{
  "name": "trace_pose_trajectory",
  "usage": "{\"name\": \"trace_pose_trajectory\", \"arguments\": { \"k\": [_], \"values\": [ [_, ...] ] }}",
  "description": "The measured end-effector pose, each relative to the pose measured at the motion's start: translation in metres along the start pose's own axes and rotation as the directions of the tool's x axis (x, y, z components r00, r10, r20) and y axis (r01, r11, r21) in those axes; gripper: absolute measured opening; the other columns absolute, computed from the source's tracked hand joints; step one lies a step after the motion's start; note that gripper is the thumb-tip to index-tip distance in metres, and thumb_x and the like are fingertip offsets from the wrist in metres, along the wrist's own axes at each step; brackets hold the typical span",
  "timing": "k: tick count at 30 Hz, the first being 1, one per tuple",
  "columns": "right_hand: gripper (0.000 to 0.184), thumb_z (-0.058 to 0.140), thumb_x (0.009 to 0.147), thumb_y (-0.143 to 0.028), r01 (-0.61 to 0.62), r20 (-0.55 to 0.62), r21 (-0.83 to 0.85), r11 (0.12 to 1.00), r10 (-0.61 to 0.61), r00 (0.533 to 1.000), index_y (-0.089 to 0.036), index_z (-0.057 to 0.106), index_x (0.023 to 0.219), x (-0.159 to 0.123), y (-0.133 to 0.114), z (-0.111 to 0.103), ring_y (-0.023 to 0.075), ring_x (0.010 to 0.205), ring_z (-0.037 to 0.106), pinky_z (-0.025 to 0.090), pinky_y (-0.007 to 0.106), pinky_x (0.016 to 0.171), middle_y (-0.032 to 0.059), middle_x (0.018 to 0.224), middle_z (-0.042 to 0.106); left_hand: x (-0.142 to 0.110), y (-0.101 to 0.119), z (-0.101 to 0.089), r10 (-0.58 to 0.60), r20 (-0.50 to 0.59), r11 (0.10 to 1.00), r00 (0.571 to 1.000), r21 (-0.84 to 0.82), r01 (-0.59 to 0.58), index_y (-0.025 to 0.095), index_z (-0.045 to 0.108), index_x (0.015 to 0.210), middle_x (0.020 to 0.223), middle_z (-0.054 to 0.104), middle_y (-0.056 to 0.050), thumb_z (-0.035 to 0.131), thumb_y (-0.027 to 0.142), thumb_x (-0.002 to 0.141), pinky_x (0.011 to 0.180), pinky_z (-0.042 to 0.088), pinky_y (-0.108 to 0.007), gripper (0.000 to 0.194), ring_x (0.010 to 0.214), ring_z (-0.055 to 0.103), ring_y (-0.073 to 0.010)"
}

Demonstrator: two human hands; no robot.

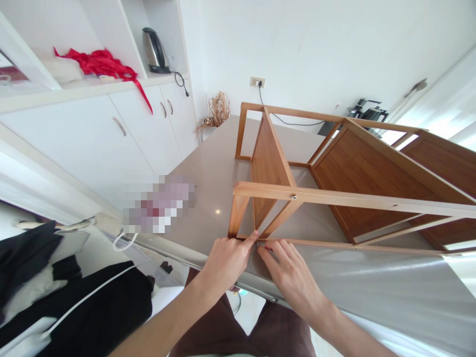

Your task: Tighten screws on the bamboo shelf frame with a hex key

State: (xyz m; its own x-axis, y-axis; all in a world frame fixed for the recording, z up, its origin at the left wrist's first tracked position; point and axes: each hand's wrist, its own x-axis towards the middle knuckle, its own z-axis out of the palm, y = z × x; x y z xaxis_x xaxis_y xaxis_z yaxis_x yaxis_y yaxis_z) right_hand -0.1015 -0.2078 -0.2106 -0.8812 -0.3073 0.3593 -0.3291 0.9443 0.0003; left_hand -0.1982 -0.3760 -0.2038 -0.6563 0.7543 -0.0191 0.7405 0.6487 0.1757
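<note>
A brown wooden shelf unit (334,196) lies on its side on the table, its slatless panels standing up between long rails. My left hand (230,258) is closed around the near bottom rail by the end of the frame. Its index finger points along the joint where a panel meets that rail. Just to the right, my right hand (290,263) has its thumb and fingers drawn together against the same rail. Whatever sits between those fingertips is too small or hidden to name. A metal bolt head (293,197) shows in the upper near rail.
The grey-beige table (208,218) runs up to the wall. A blurred-out item (159,203) lies at its left edge. White cupboards (122,134) bear a kettle (154,49) and red ribbon (100,62). Dark clothes (100,297) are at lower left. A coffee maker (368,111) stands behind the shelf unit.
</note>
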Motion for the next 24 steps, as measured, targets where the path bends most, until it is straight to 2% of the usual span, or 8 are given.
{"name": "trace_pose_trajectory", "arguments": {
  "k": [6, 18, 24],
  "values": [
    [0.019, 0.047, 0.103, -0.015, -0.035, -0.07, 0.076, 0.997, 0.04, 0.997, -0.016, 0.065, 0.099, -0.002, 0.004, 0.005, 0.0204, 0.085, 0.053, 0.041, 0.035, 0.078, 0.0065, 0.091, 0.063, 0.0, -0.001, 0.0, 0.014, -0.01, 1.0, 1.0, 0.014, -0.014, 0.027, 0.053, 0.146, 0.077, 0.079, -0.01, 0.047, 0.021, 0.102, 0.06, 0.058, -0.033, 0.046, 0.067, 0.076, -0.0276],
    [0.022, 0.043, 0.104, -0.012, -0.001, -0.077, 0.111, 0.994, 0.01, 0.997, -0.016, 0.065, 0.104, -0.007, 0.008, 0.0, 0.0198, 0.09, 0.059, 0.045, 0.035, 0.082, 0.0085, 0.099, 0.067, -0.001, 0.0, 0.001, -0.012, -0.018, 1.0, 1.0, 0.014, 0.012, 0.029, 0.054, 0.146, 0.072, 0.077, -0.009, 0.047, 0.021, 0.101, 0.061, 0.054, -0.028, 0.046, 0.065, 0.076, -0.024],
    [0.021, 0.045, 0.102, -0.01, 0.0, -0.069, 0.085, 0.996, 0.006, 0.998, -0.014, 0.064, 0.11, -0.012, 0.009, 0.0, 0.0201, 0.087, 0.057, 0.044, 0.035, 0.078, 0.0087, 0.096, 0.064, 0.0, -0.001, 0.004, -0.003, -0.042, 1.0, 0.999, 0.013, 0.003, 0.029, 0.055, 0.145, 0.075, 0.078, -0.009, 0.047, 0.023, 0.102, 0.06, 0.054, -0.03, 0.044, 0.066, 0.076, -0.0261]
  ]
}}
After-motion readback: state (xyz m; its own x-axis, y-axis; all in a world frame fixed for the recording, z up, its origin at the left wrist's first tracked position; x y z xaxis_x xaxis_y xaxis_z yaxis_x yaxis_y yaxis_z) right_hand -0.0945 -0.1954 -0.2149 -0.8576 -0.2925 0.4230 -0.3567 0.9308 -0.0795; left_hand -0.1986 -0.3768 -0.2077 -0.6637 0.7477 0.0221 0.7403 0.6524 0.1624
